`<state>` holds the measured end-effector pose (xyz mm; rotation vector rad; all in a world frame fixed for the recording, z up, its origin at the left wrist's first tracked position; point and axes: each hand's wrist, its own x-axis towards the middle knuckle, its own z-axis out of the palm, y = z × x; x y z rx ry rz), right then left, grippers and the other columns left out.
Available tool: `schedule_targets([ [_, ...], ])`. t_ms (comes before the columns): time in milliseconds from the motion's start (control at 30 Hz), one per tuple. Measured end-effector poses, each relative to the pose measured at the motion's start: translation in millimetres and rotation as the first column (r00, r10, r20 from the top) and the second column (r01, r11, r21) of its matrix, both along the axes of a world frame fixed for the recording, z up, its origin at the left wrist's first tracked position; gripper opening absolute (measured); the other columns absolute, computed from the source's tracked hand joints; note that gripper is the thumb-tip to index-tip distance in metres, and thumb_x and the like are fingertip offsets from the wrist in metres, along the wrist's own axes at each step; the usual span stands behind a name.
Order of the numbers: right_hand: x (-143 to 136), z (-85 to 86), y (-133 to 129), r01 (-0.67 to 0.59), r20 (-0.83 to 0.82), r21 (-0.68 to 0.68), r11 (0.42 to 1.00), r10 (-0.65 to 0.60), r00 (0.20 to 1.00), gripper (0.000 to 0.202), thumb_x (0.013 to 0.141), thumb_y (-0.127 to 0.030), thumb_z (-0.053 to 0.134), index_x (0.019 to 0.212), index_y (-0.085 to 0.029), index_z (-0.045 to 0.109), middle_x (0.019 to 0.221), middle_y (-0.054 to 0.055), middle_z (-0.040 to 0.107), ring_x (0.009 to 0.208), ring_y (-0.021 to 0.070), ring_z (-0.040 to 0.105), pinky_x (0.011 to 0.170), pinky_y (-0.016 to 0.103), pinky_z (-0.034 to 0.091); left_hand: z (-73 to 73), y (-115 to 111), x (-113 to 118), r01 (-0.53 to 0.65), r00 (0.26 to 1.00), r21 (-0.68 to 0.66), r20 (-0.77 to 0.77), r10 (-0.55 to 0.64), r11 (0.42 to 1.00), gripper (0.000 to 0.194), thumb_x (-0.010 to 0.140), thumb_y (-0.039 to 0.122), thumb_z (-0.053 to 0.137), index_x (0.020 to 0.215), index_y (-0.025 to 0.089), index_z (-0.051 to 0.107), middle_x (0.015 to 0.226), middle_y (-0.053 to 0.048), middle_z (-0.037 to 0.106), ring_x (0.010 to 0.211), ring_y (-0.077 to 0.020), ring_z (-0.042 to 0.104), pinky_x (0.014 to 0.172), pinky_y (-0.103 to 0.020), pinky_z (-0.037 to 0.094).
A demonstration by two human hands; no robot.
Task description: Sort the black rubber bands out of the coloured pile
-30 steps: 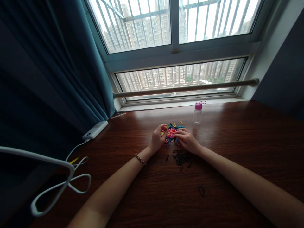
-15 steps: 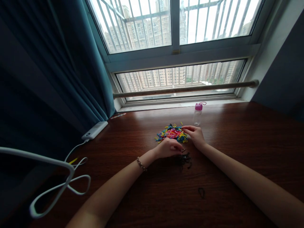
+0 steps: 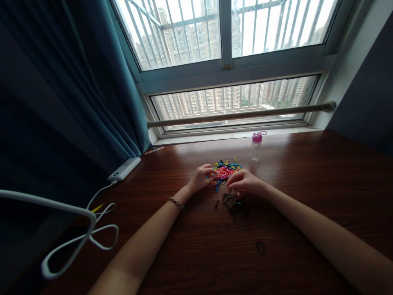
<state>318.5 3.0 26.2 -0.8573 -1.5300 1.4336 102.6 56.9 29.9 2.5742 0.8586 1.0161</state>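
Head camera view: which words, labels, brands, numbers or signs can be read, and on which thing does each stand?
No text can be read.
White rectangular device: one dark round mark, too small to read.
Row of small pale marks beside the blue curtain: too small.
Clear bottle with pink lid: nothing readable.

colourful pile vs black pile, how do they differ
The colourful pile mixes pink, yellow and blue; the black pile is dark throughout. The colourful pile looks fuller, the black pile sparser. The colourful pile lies nearer the window, the black pile farther from it. Both lie on the table.
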Motion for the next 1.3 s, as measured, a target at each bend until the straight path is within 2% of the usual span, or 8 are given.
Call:
schedule_targets([
  [133,-4.7,-0.8,-4.5,-0.180,0.184,-0.014,0.984,0.179,0.966,0.031,0.068,-0.041,0.065,0.083,-0.014,0.069,0.069,0.004,0.068,0.038,0.0092,0.051,0.033,0.019,0.035,-7.6,3.6,-1.3,0.025,0.998,0.016,-0.062,-0.024,1.000,0.013,0.075,0.029,0.060,0.079,0.020,0.068,0.073,-0.003,0.055,0.070,-0.0130,0.052,0.065,-0.024,0.043],
  [200,-4.9,-5.2,-1.2,0.049,0.221,0.175,0.983,-0.088,0.971,0.029,0.072,-0.041,0.061,0.083,-0.015,0.069,0.068,0.003,0.068,0.040,0.0101,0.052,0.037,0.021,0.038,-10.9,3.4,0.7,0.030,0.995,0.028,-0.098,-0.027,0.999,0.012,0.076,0.028,0.059,0.080,0.021,0.069,0.073,-0.003,0.054,0.071,-0.0131,0.052,0.065,-0.025,0.043],
  [300,-1.9,-11.3,4.6,0.276,0.269,0.566,0.777,-0.491,0.829,0.017,0.076,-0.032,0.059,0.079,-0.018,0.070,0.074,0.004,0.069,0.059,0.0153,0.059,0.057,0.026,0.046,-14.0,4.7,2.5,0.036,0.988,0.051,-0.150,-0.028,0.998,0.012,0.077,0.027,0.059,0.081,0.022,0.069,0.074,-0.003,0.055,0.072,-0.0134,0.052,0.066,-0.025,0.043],
  [400,0.7,-13.2,5.3,0.120,0.350,0.774,0.621,-0.578,0.737,0.015,0.080,-0.023,0.056,0.086,-0.023,0.069,0.087,0.003,0.068,0.079,0.0184,0.057,0.074,0.032,0.045,-14.9,7.6,2.1,0.048,0.982,0.073,-0.186,-0.034,0.996,0.010,0.077,0.026,0.059,0.080,0.023,0.068,0.074,-0.002,0.055,0.073,-0.0136,0.053,0.067,-0.025,0.043],
  [533,-1.0,-12.8,0.3,-0.116,0.474,0.811,0.574,-0.526,0.706,0.021,0.082,-0.017,0.052,0.094,-0.025,0.067,0.096,0.000,0.067,0.089,0.0202,0.050,0.082,0.035,0.042,-14.0,9.6,0.5,0.049,0.976,0.098,-0.216,-0.027,0.994,0.009,0.076,0.026,0.059,0.079,0.024,0.068,0.074,-0.002,0.056,0.073,-0.0147,0.053,0.068,-0.027,0.042],
  [833,-0.6,-15.2,1.4,-0.152,0.517,0.789,0.595,-0.511,0.687,0.026,0.084,-0.014,0.049,0.102,-0.025,0.064,0.102,0.001,0.064,0.097,0.0208,0.045,0.086,0.038,0.039,-8.0,7.2,-0.7,0.057,0.961,0.086,-0.274,-0.031,0.995,0.009,0.076,0.023,0.058,0.078,0.022,0.066,0.073,-0.002,0.055,0.072,-0.0146,0.051,0.065,-0.026,0.040],
  [1100,-2.8,-10.4,6.2,0.171,0.201,0.727,0.665,-0.444,0.873,0.022,0.086,-0.023,0.048,0.098,-0.023,0.067,0.098,0.006,0.063,0.094,0.0194,0.054,0.086,0.036,0.043,-4.8,4.0,0.6,0.041,0.958,0.090,-0.287,-0.013,0.995,0.010,0.078,0.022,0.054,0.074,0.019,0.062,0.074,-0.003,0.055,0.073,-0.0145,0.052,0.067,-0.026,0.040],
  [1300,0.1,-10.5,10.8,0.389,0.044,0.519,0.761,-0.479,0.877,0.024,0.084,-0.032,0.050,0.094,-0.021,0.069,0.099,0.007,0.063,0.093,0.0206,0.057,0.085,0.034,0.045,-2.0,1.0,0.9,-0.030,0.975,0.120,-0.213,0.056,0.992,0.006,0.078,0.020,0.054,0.076,0.017,0.058,0.086,-0.005,0.057,0.083,-0.0171,0.051,0.075,-0.029,0.041],
])
